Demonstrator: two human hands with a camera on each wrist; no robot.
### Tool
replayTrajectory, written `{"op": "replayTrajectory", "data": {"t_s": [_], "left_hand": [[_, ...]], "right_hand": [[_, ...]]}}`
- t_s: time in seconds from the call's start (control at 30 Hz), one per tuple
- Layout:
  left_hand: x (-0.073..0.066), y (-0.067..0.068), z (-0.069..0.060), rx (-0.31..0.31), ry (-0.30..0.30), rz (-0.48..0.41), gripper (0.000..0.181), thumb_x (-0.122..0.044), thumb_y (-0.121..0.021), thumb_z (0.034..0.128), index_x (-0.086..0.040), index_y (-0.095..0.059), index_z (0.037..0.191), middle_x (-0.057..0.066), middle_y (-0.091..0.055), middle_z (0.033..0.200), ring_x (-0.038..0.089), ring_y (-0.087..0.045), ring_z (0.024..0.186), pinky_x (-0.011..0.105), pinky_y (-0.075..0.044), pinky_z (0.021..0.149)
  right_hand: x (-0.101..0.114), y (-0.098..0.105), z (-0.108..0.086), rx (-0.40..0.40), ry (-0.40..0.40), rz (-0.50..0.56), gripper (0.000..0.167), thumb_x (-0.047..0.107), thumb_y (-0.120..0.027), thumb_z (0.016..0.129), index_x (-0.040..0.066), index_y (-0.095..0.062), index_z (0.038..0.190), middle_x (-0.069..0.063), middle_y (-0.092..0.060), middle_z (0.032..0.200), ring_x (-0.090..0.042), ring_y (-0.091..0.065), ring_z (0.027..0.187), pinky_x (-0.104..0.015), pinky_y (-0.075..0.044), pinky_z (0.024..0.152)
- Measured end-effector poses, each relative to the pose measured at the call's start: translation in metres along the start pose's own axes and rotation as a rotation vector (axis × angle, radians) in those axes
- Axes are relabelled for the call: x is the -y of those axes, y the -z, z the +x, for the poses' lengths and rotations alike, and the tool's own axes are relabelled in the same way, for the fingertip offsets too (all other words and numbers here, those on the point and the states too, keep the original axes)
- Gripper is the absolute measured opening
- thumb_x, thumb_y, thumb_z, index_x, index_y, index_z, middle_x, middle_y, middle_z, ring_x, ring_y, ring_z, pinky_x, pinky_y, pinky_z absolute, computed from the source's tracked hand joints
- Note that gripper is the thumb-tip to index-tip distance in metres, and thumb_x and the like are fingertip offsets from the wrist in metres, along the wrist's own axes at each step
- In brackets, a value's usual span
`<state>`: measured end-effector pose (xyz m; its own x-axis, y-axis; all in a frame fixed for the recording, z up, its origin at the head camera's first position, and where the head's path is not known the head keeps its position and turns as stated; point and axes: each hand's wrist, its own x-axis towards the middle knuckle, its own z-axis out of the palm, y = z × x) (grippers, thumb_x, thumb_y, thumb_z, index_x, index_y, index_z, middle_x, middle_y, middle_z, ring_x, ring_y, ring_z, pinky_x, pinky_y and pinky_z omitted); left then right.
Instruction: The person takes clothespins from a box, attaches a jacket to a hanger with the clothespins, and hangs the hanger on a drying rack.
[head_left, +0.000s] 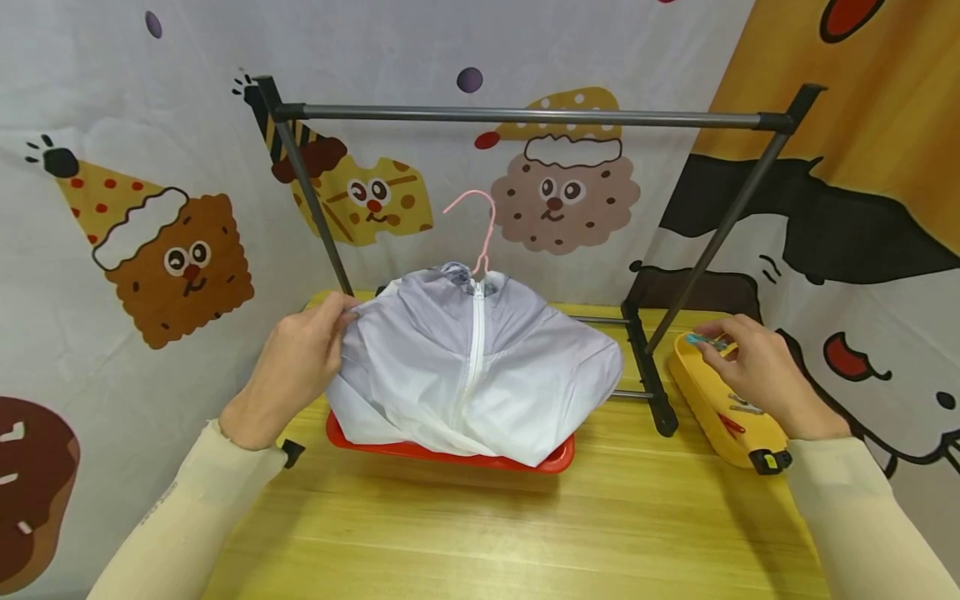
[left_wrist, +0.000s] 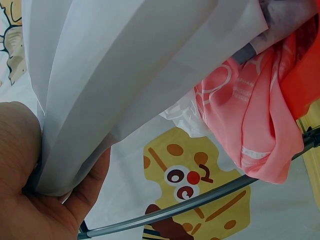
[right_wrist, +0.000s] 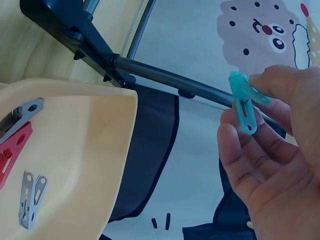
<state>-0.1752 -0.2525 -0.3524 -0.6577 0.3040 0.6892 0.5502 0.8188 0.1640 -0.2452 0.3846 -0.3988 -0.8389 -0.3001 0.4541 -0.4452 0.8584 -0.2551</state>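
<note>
A thin grey-to-white zip jacket [head_left: 525, 367] is spread over a pink hanger [head_left: 489, 225], whose hook sticks up from the collar. My left hand [head_left: 296, 367] pinches the jacket at its left shoulder; in the left wrist view the thumb and fingers [left_wrist: 92, 187] close on the pale fabric. On the right, my right hand [head_left: 761, 375] holds a teal clothespin [right_wrist: 243, 102] between thumb and fingers, above the yellow box [head_left: 693, 379]. Inside that box lie a red clothespin [right_wrist: 12, 152] and grey clothespins [right_wrist: 32, 200].
A dark metal rack [head_left: 525, 117] stands behind the jacket, its bar across the top. Beneath the jacket sits a red basket [head_left: 450, 452] on the wooden table [head_left: 487, 533]. Pink printed cloth [left_wrist: 250, 115] hangs at the basket in the left wrist view. A patterned curtain [head_left: 390, 50] backs everything.
</note>
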Motion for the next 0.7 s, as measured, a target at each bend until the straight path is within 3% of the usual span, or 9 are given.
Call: {"op": "replayTrajectory", "data": {"t_s": [0.2,0.43,0.7], "left_hand": [[-0.002,0.001,0.0,-0.001,0.003,0.002,0.015,0.007,-0.074,0.1078,0.002,-0.069,0.121,0.019,-0.076,0.084,0.03,-0.072,0.062,0.05,-0.069,0.065],[-0.002,0.001,-0.001,-0.003,0.008,0.001,0.013,0.007,-0.074,0.108,0.002,-0.07,0.12,0.018,-0.075,0.085,0.027,-0.07,0.061,0.049,-0.068,0.064],[-0.003,0.001,-0.001,-0.004,0.008,-0.004,0.014,0.008,-0.074,0.1075,0.002,-0.07,0.119,0.019,-0.077,0.087,0.029,-0.072,0.064,0.051,-0.069,0.066]], "right_hand": [[0.008,0.001,0.001,-0.005,-0.026,0.02,0.019,0.002,-0.089,0.101,0.0,-0.082,0.119,-0.021,-0.079,0.114,-0.035,-0.077,0.092,0.006,-0.037,0.08],[0.015,0.003,0.001,-0.014,-0.041,0.032,0.02,0.011,-0.092,0.101,0.004,-0.082,0.118,-0.018,-0.082,0.112,-0.041,-0.083,0.096,0.006,-0.037,0.082],[0.025,0.003,0.001,-0.053,-0.027,0.071,0.021,0.01,-0.094,0.1,0.004,-0.082,0.117,-0.018,-0.084,0.111,-0.041,-0.083,0.094,0.008,-0.04,0.081]]}}
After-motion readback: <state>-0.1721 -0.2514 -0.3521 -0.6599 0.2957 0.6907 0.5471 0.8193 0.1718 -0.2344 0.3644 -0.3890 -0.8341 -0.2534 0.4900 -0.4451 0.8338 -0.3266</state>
